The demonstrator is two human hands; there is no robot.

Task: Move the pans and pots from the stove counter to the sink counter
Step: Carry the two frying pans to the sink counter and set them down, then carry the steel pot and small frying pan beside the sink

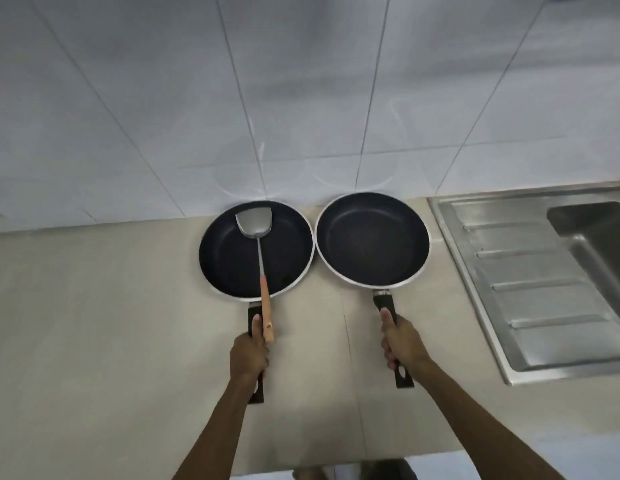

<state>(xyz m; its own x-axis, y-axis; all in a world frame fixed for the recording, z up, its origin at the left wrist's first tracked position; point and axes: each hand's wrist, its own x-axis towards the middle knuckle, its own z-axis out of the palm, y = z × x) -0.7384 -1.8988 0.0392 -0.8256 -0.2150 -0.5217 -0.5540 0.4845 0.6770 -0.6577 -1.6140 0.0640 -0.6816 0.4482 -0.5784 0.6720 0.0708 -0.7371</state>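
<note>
Two dark non-stick frying pans with pale rims sit side by side near the wall on the beige counter (94,323). The left pan (229,261) has a metal spatula (258,244) with a wooden handle lying in it, its handle sticking out toward me. My left hand (249,355) is closed around this pan's black handle, just beside the spatula's wooden end. The right pan (372,239) is empty. My right hand (400,341) grips its black handle, thumb along the top.
A stainless steel sink unit (530,282) with a ribbed drainboard lies to the right, its basin (599,237) at the far right edge. White tiled wall (301,98) rises behind the pans. The counter's front edge runs along the bottom.
</note>
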